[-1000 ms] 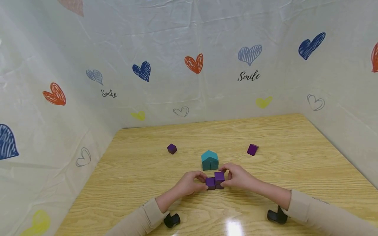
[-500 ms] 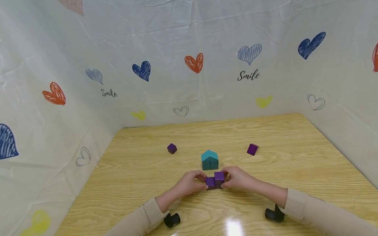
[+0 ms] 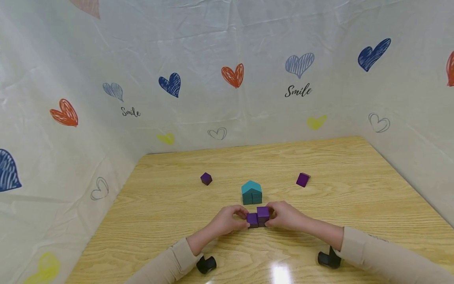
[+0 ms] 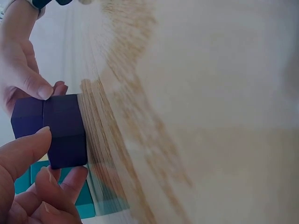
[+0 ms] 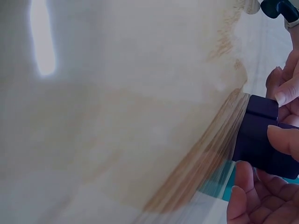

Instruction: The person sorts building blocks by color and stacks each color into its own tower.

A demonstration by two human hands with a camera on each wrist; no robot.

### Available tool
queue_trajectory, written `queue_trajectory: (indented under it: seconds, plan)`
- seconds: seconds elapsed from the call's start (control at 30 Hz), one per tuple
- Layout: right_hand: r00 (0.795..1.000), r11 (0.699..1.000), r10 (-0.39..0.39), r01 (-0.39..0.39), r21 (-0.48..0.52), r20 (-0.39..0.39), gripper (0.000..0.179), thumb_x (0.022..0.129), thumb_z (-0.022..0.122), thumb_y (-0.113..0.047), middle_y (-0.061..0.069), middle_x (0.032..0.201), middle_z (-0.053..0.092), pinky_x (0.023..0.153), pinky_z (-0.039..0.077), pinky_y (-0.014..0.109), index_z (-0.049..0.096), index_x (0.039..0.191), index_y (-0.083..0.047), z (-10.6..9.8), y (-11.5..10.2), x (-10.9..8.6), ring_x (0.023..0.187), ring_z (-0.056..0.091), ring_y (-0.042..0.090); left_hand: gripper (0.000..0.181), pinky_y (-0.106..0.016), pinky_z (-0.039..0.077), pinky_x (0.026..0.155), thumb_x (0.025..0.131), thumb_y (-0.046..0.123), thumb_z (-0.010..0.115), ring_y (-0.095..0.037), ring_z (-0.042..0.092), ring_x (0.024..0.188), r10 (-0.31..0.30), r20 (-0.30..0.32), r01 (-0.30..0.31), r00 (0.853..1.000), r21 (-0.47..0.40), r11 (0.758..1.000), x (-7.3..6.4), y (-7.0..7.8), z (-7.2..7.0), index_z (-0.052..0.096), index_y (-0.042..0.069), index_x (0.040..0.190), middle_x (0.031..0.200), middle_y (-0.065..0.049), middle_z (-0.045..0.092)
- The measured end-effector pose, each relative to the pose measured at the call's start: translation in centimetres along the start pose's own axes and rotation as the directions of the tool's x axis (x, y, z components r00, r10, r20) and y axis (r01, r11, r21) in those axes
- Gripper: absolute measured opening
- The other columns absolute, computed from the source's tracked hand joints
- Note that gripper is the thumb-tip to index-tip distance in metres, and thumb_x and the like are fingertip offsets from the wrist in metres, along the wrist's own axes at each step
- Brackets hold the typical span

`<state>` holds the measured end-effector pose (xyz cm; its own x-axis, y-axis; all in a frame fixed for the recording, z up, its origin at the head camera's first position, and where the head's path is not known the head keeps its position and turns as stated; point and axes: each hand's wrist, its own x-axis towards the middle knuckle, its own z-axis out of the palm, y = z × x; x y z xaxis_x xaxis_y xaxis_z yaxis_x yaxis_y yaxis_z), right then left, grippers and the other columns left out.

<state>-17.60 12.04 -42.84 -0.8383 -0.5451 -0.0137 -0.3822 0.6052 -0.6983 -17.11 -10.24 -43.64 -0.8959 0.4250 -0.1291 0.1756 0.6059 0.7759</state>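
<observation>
Near the middle of the table in the head view, two purple cubes stand side by side, and a third sits on the right one. My left hand point(image 3: 227, 221) pinches the left purple cube point(image 3: 252, 220) between thumb and fingers. On the other side, my right hand point(image 3: 286, 215) holds the right-hand stack, its thumb near the seam between the upper purple cube point(image 3: 263, 213) and the lower purple cube point(image 3: 261, 224). In the right wrist view that thumb point(image 5: 282, 140) lies against the dark purple blocks. The cubes' far faces are hidden.
Just behind the cubes stands a small teal block house point(image 3: 252, 193) with a pointed top. One loose purple block point(image 3: 206, 178) lies at the back left, another purple block point(image 3: 303, 180) at the back right. A white curtain point(image 3: 198, 110) with printed hearts surrounds the wooden table point(image 3: 170, 189).
My right hand has drawn slightly inward and its fingers have come down closer around the stack. The left hand and the cubes stay where they were.
</observation>
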Motion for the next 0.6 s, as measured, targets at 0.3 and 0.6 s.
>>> queue_trajectory:
  seconds: [0.3,0.6]
  plan:
    - [0.999,1.0,-0.025,0.025,-0.01,-0.029,0.023,0.071,0.075,-0.008,0.001,0.078,0.063,0.058,0.043,0.02,0.064,0.089,0.0,0.26,-0.1,-0.01,0.065,0.052,0.006,0.028,-0.032,0.043,0.077,0.077,0.017,0.074,-0.017,0.056,0.089,-0.002,-0.001,0.002,1.0,0.001,1.0,0.04,-0.11,-0.08,0.064,0.008,0.102,0.089,-0.001,0.065]
    - [0.999,1.0,-0.012,0.011,-0.023,-0.043,0.024,0.071,0.076,-0.009,0.002,0.078,0.064,0.06,0.044,0.021,0.064,0.089,0.0,0.26,-0.17,-0.15,0.067,0.055,0.007,0.028,-0.033,0.043,0.078,0.077,0.017,0.074,-0.017,0.056,0.09,-0.005,0.001,0.005,1.0,-0.005,1.0,0.07,-0.03,-0.15,0.064,0.007,0.101,0.088,-0.001,0.065]
